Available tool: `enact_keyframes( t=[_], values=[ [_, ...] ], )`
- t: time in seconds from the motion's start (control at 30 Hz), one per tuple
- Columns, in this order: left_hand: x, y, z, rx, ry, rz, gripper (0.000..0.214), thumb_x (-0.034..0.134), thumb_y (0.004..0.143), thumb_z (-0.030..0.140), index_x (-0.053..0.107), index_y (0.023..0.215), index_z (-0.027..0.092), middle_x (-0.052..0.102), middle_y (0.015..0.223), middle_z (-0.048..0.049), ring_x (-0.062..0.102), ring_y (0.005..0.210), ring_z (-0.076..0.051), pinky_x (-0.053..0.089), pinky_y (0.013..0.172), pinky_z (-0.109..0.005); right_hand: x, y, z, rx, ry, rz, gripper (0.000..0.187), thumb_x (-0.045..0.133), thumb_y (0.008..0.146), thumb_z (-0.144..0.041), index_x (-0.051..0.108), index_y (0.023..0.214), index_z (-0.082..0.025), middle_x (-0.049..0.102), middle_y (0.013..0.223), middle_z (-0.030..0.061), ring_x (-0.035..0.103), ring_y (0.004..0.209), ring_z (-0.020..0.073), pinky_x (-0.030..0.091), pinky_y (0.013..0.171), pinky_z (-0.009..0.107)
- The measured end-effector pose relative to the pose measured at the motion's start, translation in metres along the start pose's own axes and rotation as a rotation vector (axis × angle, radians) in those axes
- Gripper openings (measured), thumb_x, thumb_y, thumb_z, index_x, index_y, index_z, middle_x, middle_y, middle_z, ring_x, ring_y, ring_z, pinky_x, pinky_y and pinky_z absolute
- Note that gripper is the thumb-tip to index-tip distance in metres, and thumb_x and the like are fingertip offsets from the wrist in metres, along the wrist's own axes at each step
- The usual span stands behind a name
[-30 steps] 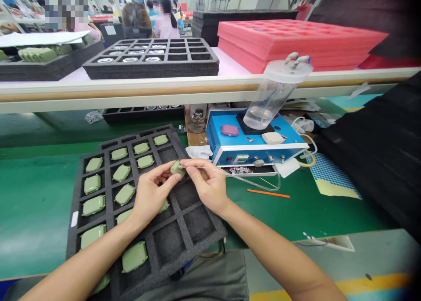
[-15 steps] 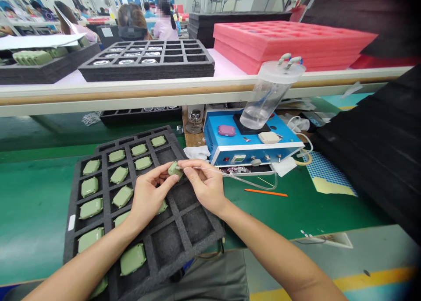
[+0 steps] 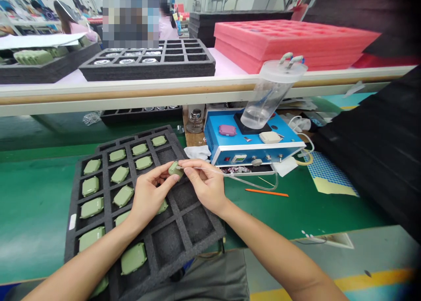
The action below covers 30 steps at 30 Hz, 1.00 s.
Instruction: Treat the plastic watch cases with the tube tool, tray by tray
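My left hand (image 3: pixel 149 195) pinches a small pale green housing (image 3: pixel 175 168) just above a black foam tray (image 3: pixel 184 224). My right hand (image 3: pixel 205 185) is closed on the tip of a thin clear tube (image 3: pixel 243 182), whose end touches the housing. The tube runs right toward a blue box machine (image 3: pixel 253 145). Several more green housings (image 3: pixel 123 196) lie in the tray's left pockets; the right pockets are bare foam.
A clear jar (image 3: pixel 271 93) leans on the blue machine, beside a pink part (image 3: pixel 227 130) and a white part (image 3: pixel 270 137). An orange stick (image 3: pixel 267 193) lies on the green mat. Black (image 3: pixel 148 58) and red foam trays (image 3: pixel 289 40) sit on the shelf. Other people work far behind.
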State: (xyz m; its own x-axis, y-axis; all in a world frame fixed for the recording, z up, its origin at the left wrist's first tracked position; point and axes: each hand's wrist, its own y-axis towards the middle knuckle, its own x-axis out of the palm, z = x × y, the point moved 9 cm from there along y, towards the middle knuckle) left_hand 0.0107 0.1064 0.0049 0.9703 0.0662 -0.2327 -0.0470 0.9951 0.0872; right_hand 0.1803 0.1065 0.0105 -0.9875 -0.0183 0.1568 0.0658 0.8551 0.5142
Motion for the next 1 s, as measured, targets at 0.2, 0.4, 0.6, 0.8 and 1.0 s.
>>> enact_keyframes(
  t=[0.2, 0.4, 0.6, 0.8, 1.0],
  values=[
    [0.0002, -0.0004, 0.0003, 0.003, -0.005, 0.006, 0.048, 0.084, 0.074, 0.037, 0.082, 0.115, 0.012, 0.081, 0.093, -0.0088, 0.071, 0.08, -0.022, 0.058, 0.078, -0.034, 0.0002, -0.0008, -0.0007, 0.003, -0.016, -0.003, 0.012, 0.067, 0.097, -0.03, 0.078, 0.097, -0.025, 0.081, 0.104, 0.0049, 0.077, 0.097, 0.0188, 0.065, 0.085, 0.03],
    [0.0022, -0.0025, -0.0009, -0.011, -0.033, -0.01, 0.046, 0.083, 0.075, 0.032, 0.081, 0.117, 0.012, 0.082, 0.099, -0.0096, 0.072, 0.082, -0.022, 0.058, 0.078, -0.032, -0.001, -0.0027, 0.0006, 0.016, -0.006, 0.013, 0.01, 0.071, 0.095, -0.032, 0.079, 0.097, -0.026, 0.081, 0.103, 0.0049, 0.078, 0.097, 0.0201, 0.065, 0.086, 0.033],
    [0.0014, -0.0033, 0.0009, 0.005, -0.007, -0.005, 0.042, 0.082, 0.077, 0.03, 0.082, 0.116, 0.013, 0.082, 0.1, -0.0083, 0.071, 0.078, -0.02, 0.057, 0.074, -0.03, -0.0011, -0.004, 0.0021, 0.024, -0.004, 0.019, 0.01, 0.071, 0.095, -0.033, 0.079, 0.096, -0.026, 0.082, 0.103, 0.0047, 0.078, 0.096, 0.0203, 0.066, 0.087, 0.034],
    [0.0017, -0.0025, -0.0009, 0.002, -0.008, -0.01, 0.044, 0.082, 0.077, 0.03, 0.081, 0.116, 0.012, 0.082, 0.1, -0.0091, 0.071, 0.079, -0.021, 0.057, 0.074, -0.03, -0.0007, -0.0043, 0.0018, 0.014, -0.008, 0.017, 0.009, 0.071, 0.095, -0.03, 0.078, 0.097, -0.026, 0.081, 0.103, 0.004, 0.078, 0.097, 0.0193, 0.066, 0.087, 0.033],
    [0.0003, -0.0011, -0.0025, -0.013, -0.033, 0.0, 0.046, 0.085, 0.074, 0.035, 0.082, 0.115, 0.013, 0.082, 0.096, -0.0085, 0.071, 0.079, -0.021, 0.057, 0.075, -0.031, 0.0002, -0.0027, 0.0019, 0.01, -0.028, 0.0, 0.012, 0.069, 0.096, -0.033, 0.078, 0.097, -0.025, 0.081, 0.104, 0.005, 0.077, 0.1, 0.0205, 0.066, 0.088, 0.034]
  ],
)
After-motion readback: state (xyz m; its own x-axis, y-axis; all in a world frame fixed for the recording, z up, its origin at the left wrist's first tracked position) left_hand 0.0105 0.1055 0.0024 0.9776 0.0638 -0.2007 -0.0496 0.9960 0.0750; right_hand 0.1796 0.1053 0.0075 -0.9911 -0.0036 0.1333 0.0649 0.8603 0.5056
